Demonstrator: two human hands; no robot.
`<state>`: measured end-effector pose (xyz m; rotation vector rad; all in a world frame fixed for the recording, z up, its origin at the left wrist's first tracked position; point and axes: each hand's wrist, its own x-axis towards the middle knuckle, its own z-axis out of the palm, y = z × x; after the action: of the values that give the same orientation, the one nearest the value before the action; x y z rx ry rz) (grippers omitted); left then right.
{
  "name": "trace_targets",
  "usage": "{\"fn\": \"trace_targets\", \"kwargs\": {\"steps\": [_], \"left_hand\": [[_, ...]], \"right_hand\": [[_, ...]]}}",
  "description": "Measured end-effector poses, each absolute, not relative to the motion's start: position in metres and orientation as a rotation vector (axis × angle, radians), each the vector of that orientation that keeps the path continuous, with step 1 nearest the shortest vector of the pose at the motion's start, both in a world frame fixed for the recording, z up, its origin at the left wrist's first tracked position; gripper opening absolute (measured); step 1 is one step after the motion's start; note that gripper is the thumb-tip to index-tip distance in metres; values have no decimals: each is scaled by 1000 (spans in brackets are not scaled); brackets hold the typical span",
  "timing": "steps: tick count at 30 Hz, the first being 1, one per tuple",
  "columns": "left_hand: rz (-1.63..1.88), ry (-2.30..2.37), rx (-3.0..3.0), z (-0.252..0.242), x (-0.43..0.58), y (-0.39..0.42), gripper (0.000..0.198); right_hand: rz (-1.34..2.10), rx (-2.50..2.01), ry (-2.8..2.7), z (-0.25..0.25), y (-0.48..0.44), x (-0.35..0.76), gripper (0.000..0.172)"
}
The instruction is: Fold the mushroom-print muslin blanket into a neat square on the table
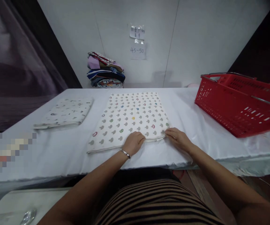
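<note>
Biggest worry here is the near edge of this patterned cloth (130, 120) going crooked on me. It's lying flat on the bench (62, 150), right in the middle in front of me, and both my hands sit on its near edge. If one hand drags harder than the other, I reckon the layers slide apart and the corners stop matching. The white cover on the bench looks smooth and a bit shiny, so the whole cloth could skate along instead of staying put, and a wrinkle could get trapped underneath where I wouldn't spot it.

My left hand (133, 142) is curled over the near edge, knuckles up, fingers tucked down onto the fabric. Can't really tell whether it's pinching the edge or just pressing on it, since the fingertips are hidden under the hand. There's a bracelet (125, 153) on that wrist, which might snag the weave if I get careless.

My right hand (178, 137) is flatter, fingers close together and reaching to the near right corner of the cloth, fingertips touching it. Looks like a light pinch or just a press, hard to say.

Other stuff: a folded cloth (64, 112) off to the left, well apart, a red basket (240, 103) on the right, and a stack of fabrics (105, 70) back by the wall.
</note>
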<state>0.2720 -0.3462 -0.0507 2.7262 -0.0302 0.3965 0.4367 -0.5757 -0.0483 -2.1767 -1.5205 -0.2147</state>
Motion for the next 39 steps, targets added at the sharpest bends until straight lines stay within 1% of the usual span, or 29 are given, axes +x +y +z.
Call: {"fn": "trace_targets", "kwargs": {"steps": [6,13,21,25,29,33,39], "left_hand": [[418,14,2754,-50,273,-348,20],[477,-42,2812,-55,268,-349,16],[408,-146,3028,-46,262,-356,16],[406,-155,3050,-46,261,-357,13],[431,-137,3085,-50,261,-356,9],[422,-114,3089,-50,263,-354,14],[376,-5,3059,-48,268,-351,17]], "right_hand": [[-309,-2215,-1686,-43,-567,426,26],[-413,-2204,-1787,-45,-552,422,21],[-341,-2155,-1955,-40,-557,415,21],[-324,-2181,-2025,-34,-555,413,20],[-346,-2200,-2029,-35,-553,414,24],[-362,-2182,-1984,-36,-553,416,25],[-431,-2200,-1921,-39,-551,419,23]]}}
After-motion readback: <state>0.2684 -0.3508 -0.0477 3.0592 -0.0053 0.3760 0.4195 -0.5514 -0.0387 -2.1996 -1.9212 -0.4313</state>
